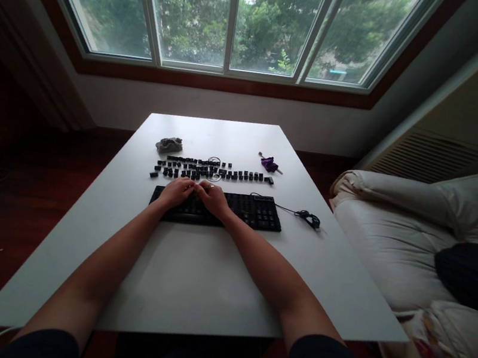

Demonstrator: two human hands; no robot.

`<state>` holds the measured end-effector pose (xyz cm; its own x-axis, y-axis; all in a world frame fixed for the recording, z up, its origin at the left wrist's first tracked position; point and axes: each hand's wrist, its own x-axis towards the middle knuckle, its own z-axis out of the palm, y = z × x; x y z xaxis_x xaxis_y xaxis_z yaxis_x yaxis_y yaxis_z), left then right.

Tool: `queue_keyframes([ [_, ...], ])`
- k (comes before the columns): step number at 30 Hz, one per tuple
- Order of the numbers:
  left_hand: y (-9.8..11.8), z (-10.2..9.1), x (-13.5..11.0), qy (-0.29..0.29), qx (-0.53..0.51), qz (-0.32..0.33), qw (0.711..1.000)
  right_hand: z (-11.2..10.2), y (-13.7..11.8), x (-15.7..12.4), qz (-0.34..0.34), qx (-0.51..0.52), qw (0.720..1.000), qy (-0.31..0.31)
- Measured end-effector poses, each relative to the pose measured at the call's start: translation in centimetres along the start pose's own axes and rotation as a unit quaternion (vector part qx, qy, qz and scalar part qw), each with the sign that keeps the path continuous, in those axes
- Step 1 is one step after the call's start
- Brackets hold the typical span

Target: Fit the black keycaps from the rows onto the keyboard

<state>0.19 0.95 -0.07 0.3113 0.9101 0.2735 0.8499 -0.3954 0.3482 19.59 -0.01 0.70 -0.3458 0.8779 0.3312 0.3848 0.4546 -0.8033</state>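
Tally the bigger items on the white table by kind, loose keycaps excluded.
Keyboard: 1
Grey cloth: 1
Purple tool: 1
Cable bundle: 1
Total: 4

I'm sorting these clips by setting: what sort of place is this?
Probably a room in a home: a white table by a wide window, a white sofa beside it, and a keyboard with loose keycaps laid out.

White table [187, 279], black keyboard [256, 212], rows of loose keycaps [222, 172], grey rag [169, 144], purple cloth [269, 163], coiled cable [309, 217]
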Motion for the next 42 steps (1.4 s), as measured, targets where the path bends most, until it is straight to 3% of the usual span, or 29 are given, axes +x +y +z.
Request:
queue_keyframes([
  [42, 0.23, 0.06, 0.01, 0.002, 0.003, 0.002, 1.0, -0.03, 0.49, 0.0, -0.021, 0.0, 1.0, 0.009],
])
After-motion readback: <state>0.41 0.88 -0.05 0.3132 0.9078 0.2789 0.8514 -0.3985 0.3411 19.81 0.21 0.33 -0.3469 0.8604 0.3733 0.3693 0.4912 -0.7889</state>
